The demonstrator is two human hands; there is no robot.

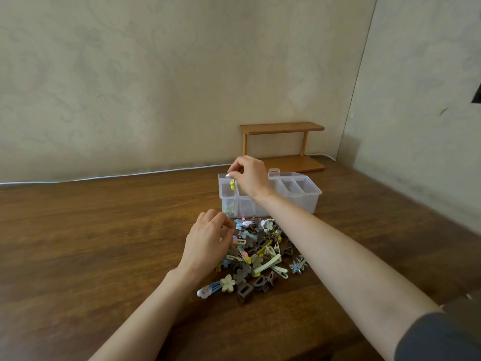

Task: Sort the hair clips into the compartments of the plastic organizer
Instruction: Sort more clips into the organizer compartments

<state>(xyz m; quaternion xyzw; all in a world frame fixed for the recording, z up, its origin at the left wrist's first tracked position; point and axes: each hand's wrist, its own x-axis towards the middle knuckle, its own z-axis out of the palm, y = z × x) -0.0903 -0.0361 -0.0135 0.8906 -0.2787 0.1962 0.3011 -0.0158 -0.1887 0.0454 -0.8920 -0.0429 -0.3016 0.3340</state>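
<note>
Head view. The plastic organizer (299,204) stands on the wooden table (78,243), just beyond the pile of hair clips (263,254). It is a translucent, frosted rectangular box with thin partition walls forming several compartments and a hanging tab (273,172) on its far rim. The leftmost compartment holds a few pale greenish items at its bottom, seen blurred through the wall; their exact kind cannot be told.

The right hand (250,178) is over the organizer's left end. Its thumb and forefinger pinch the top of a slim yellow-topped clip (232,185), which hangs downward into the leftmost compartment; the other fingers are curled.

The left hand (208,243) rests knuckles-up at the pile's left edge with its fingers curled under. Whether it has hold of anything cannot be told.

The pile is loose and mixed: matte brown claw clips, some square-framed, pale green flat duckbill clips, a cream flower clip (228,282), a blue star clip (296,267), and a glossy blue snap clip (208,290) with a white figure at the near-left edge.

The table is dark, grained wood. A small two-tier wooden shelf (282,145) stands behind the organizer, against a mottled beige wall. A white cable (130,175) runs along the table's far edge.
</note>
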